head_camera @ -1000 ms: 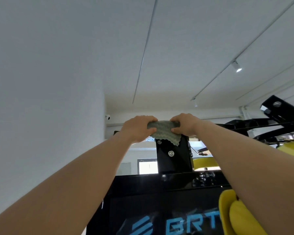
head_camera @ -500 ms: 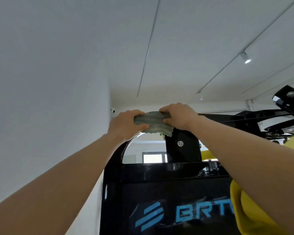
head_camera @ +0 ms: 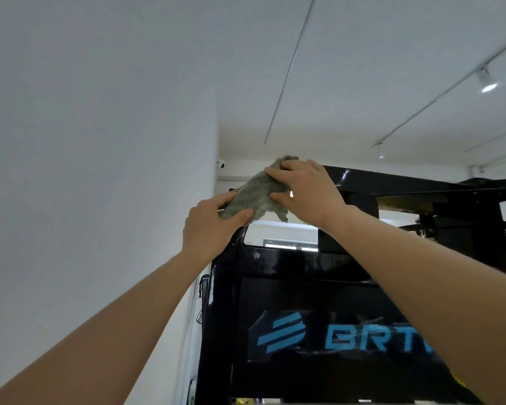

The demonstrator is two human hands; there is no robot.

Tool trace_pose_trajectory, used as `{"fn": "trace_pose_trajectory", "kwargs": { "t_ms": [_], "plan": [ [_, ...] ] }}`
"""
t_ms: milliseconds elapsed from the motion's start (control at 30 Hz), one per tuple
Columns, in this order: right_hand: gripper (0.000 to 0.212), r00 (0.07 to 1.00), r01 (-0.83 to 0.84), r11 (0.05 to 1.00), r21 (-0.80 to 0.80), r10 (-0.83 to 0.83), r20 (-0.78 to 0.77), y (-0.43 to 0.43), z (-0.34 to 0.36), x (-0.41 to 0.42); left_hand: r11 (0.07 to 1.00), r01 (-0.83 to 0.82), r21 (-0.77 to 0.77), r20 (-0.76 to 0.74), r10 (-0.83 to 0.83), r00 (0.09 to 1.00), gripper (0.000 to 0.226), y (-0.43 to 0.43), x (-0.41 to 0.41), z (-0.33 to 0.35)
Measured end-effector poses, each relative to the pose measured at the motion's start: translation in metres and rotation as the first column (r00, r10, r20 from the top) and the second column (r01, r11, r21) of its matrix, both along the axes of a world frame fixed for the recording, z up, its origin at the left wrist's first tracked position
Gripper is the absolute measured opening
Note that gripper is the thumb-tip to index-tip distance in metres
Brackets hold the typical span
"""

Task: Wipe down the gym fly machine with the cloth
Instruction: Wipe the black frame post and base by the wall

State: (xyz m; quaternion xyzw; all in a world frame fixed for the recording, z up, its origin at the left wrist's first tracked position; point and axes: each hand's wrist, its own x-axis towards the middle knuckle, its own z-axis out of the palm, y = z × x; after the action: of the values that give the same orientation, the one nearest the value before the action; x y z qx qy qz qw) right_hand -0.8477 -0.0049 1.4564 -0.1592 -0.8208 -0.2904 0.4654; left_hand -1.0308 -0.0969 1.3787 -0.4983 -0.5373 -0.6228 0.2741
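Both arms reach up to the top left corner of the black fly machine (head_camera: 304, 311), whose front panel carries a blue logo. A grey-green cloth (head_camera: 253, 197) is draped over the curved upper-left corner of the frame. My left hand (head_camera: 209, 226) grips the cloth's lower end, thumb across its front. My right hand (head_camera: 307, 191) holds the upper end, fingers on top and thumb underneath, next to the black top bar (head_camera: 392, 182). The frame under the cloth is hidden.
A white wall (head_camera: 100, 141) stands close on the left of the machine. Above is a white ceiling with track lights (head_camera: 487, 83). Black arms of the machine (head_camera: 479, 206) stretch out to the right. A small camera (head_camera: 221, 164) sits in the wall corner.
Both hands have slid the cloth left from the middle upright to the frame's curved left corner. The cloth now lies slanted, left hand lower than right. The view has shifted left.
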Motion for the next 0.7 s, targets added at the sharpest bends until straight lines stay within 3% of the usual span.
{"fn": "trace_pose_trajectory", "kwargs": {
  "t_ms": [233, 467, 567, 633, 700],
  "plan": [
    [0.054, 0.998, -0.041, 0.996, 0.080, 0.038, 0.044, -0.014, -0.023, -0.016, 0.996, 0.082, 0.035, 0.081, -0.085, 0.993, 0.045, -0.009, -0.003, -0.040],
    [0.043, 0.986, -0.164, 0.984, 0.070, 0.164, 0.007, -0.026, -0.072, -0.028, 0.990, 0.141, 0.020, 0.060, -0.142, 0.988, 0.058, -0.017, -0.005, -0.074],
    [0.054, 0.978, -0.206, 0.978, 0.034, 0.207, -0.025, -0.031, -0.082, -0.022, 0.989, 0.148, -0.029, 0.015, -0.147, 0.989, 0.069, -0.019, -0.005, -0.081],
    [0.059, 0.980, -0.198, 0.980, -0.004, 0.198, -0.018, -0.034, -0.086, -0.018, 0.992, 0.108, -0.059, -0.014, -0.109, 0.994, 0.072, -0.019, -0.004, -0.082],
    [0.047, 0.984, -0.178, 0.983, -0.037, 0.178, -0.008, -0.035, -0.091, -0.016, 0.996, -0.018, -0.089, -0.084, 0.010, 0.996, 0.070, -0.018, -0.003, -0.083]
  ]
}}
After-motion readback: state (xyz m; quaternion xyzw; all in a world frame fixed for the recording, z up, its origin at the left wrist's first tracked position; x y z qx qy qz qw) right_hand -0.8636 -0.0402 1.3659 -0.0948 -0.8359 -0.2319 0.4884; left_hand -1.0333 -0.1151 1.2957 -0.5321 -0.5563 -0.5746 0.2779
